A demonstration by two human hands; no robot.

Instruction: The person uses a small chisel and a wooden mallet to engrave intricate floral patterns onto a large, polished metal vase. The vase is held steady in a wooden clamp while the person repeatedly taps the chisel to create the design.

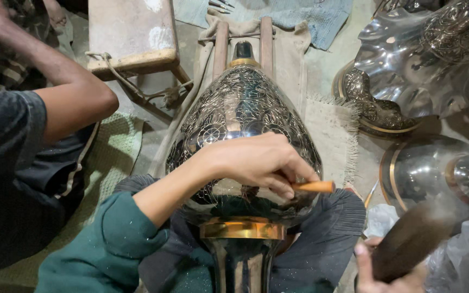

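Over the engraved vase, left hand grips a chisel; right hand clasps a mallet.

My green-sleeved left hand is pinching an orange-handled tool over the shiny silver pear-shaped metal vase, which is showing engraved floral patterns and gold bands.

The engraved vase lies on two wooden rails, bowls to its right.
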